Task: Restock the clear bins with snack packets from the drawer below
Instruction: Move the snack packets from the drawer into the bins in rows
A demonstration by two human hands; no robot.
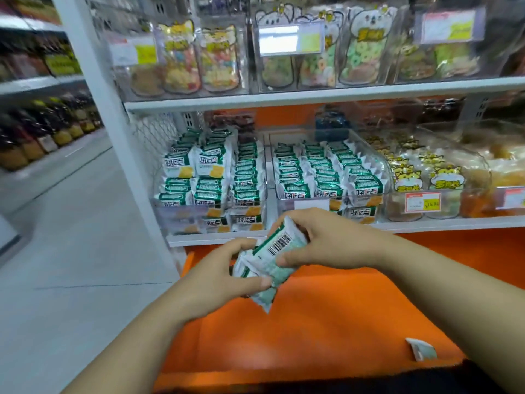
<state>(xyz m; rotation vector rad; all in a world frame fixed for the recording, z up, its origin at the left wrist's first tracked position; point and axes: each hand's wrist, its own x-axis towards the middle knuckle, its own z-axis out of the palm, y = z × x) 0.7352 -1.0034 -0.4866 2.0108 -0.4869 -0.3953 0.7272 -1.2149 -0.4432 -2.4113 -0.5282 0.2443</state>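
Both my hands hold a small stack of green-and-white snack packets (268, 261) just below the lower shelf edge, above the open orange drawer (298, 331). My left hand (224, 273) grips the stack from the left, thumb across the lower packet. My right hand (321, 237) grips it from above and the right; a barcode faces up. Two clear bins stand on the shelf above the hands: the left bin (210, 207) and the right bin (329, 203), both packed with rows of the same packets. One loose packet (423, 348) lies in the drawer at the lower right.
Further right stand clear bins of yellow hamster-label snacks (426, 177). The upper shelf (312, 93) carries bins of bagged candy with price tags. A white upright post (113, 123) bounds the shelving on the left, beside a grey aisle floor (71, 251) and other shelves.
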